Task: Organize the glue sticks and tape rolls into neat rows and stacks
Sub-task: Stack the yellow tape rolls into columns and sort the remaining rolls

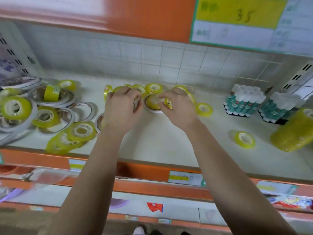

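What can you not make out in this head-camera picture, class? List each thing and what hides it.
All in the head view:
Whatever lies under the left hand, covered by its curled fingers; its grip is unclear.
Small yellow roll pinched by the right hand, mostly hidden by fingers.
Yellow tape pack, cut by the right edge.
Price sign small print, blurred.
Glue sticks labels, too small.

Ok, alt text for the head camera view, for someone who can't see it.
A person's right hand pinches a small yellow tape roll over a flat white tape ring mid-shelf, while the left hand curls over more yellow rolls beside it. A jumbled pile of yellow and white tape rolls lies left; packs of white-capped glue sticks stand right.
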The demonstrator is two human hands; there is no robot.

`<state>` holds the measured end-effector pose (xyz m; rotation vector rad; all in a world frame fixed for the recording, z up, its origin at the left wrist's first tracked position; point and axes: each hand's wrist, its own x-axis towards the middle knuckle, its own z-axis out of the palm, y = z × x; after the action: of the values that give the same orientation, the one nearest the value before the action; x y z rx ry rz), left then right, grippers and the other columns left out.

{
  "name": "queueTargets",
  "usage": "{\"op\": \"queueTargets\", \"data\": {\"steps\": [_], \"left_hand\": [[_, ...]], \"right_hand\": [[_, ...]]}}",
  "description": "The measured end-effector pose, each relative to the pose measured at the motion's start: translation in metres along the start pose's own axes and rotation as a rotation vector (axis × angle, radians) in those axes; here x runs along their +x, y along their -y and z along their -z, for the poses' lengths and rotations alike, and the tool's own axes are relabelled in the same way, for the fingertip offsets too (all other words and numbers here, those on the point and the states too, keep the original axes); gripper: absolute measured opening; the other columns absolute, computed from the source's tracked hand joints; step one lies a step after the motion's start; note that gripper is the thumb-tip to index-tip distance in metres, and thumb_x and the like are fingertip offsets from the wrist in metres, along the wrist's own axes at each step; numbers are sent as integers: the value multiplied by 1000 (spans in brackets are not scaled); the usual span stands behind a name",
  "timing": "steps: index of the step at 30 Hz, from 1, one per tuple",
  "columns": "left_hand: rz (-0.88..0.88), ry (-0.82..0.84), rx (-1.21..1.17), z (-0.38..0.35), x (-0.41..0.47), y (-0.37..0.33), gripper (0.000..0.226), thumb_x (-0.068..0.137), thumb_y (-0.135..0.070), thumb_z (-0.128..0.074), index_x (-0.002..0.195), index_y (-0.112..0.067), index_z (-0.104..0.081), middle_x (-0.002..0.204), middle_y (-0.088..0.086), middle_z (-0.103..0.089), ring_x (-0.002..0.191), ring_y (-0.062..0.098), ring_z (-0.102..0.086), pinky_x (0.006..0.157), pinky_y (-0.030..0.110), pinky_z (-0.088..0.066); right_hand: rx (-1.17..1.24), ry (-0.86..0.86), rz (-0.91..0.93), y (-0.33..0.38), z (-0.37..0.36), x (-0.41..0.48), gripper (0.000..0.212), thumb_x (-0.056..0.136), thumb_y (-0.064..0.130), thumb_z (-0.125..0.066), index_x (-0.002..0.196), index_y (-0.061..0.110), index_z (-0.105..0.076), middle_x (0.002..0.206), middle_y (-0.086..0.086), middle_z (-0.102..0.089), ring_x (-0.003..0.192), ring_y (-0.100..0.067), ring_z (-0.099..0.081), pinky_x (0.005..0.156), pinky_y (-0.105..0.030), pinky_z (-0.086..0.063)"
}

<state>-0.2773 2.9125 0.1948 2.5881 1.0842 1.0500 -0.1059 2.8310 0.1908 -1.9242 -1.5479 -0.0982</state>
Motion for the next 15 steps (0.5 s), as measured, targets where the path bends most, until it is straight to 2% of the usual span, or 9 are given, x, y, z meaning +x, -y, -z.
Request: {"op": "queueTargets", "data": {"steps": [3,6,10,15], "left_hand": [[3,7,-26,-6,-2,5,30,82,-37,-47,90,-17,-68,89,2,-66,80,30,-65,79,40,-43],[14,29,-56,-12,-5,6,34,82,-38,-45,94,-18,-69,92,2,-67,81,30,-66,83,42,-44],[-5,11,-81,-14,-5,5,20,79,-27,-58,91,-16,-70,90,2,-68,77,30,-66,80,45,-47],[-46,4,-93,-12,-2,2,15,79,-24,-59,89,-17,-69,86,2,-66,74,30,-64,79,43,-46]], "right_hand": [[-69,74,-28,1,-9,3,21,86,26,-70,105,19,-74,110,-10,-61,104,-35,-54,95,-39,-42],[-77,52,-48,0,-14,1,21,86,26,-72,105,18,-74,115,-13,-57,108,-36,-51,96,-40,-42],[-98,72,-66,-2,-18,1,25,85,28,-73,108,19,-73,112,-14,-57,107,-38,-51,95,-46,-43],[-63,65,-71,-8,-7,-4,28,86,31,-70,107,13,-70,109,-14,-61,105,-35,-56,93,-46,-45]]}}
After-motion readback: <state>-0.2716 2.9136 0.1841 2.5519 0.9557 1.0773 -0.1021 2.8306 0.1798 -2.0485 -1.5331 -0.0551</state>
